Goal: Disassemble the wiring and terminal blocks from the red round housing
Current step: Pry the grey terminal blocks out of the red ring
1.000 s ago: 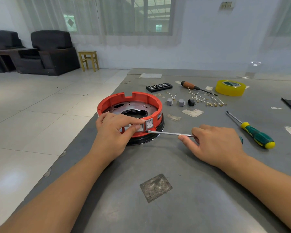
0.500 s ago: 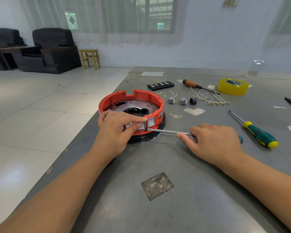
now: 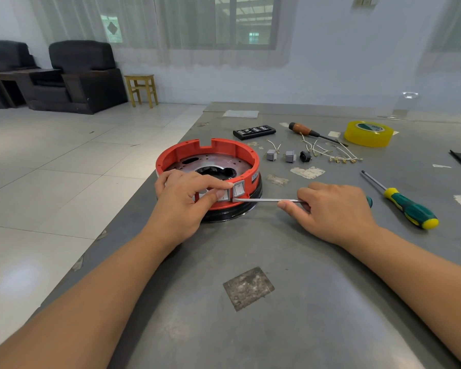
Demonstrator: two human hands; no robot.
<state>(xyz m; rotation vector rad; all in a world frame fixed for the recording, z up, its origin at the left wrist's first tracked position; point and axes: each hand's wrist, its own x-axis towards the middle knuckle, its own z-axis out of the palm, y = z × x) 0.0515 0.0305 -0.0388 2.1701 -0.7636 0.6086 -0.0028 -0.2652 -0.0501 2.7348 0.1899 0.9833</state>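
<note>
While the left hand [image 3: 183, 201] rests over the near rim of the red housing [image 3: 208, 155], its thumb and forefinger pinch a grey switch [image 3: 224, 195] set in the housing's outer wall. A second grey switch [image 3: 239, 188] sits just to the right of it in the same wall. The housing lies at the centre of the frame on the grey desk [image 3: 277, 302], on a black base, with a metal plate showing inside the ring.

The right hand [image 3: 333, 211], right of centre, grips a screwdriver [image 3: 266, 200]; its fingers curl round the handle, whose teal end peeks out past the knuckles. The bare shaft runs level to the left, and its tip meets the housing wall at the lower edge of the second switch.

Further up the desk, right of the housing, lie two loose grey switches [image 3: 271, 155], a small black socket [image 3: 305, 156] and a tangle of white wires [image 3: 328, 151]. Above them are a black bit case [image 3: 254, 131], a wooden-handled screwdriver [image 3: 308, 131] and a roll of yellow tape [image 3: 368, 133]. A green and yellow screwdriver [image 3: 407, 206] lies at the right of the frame, well apart from the hands.
</note>
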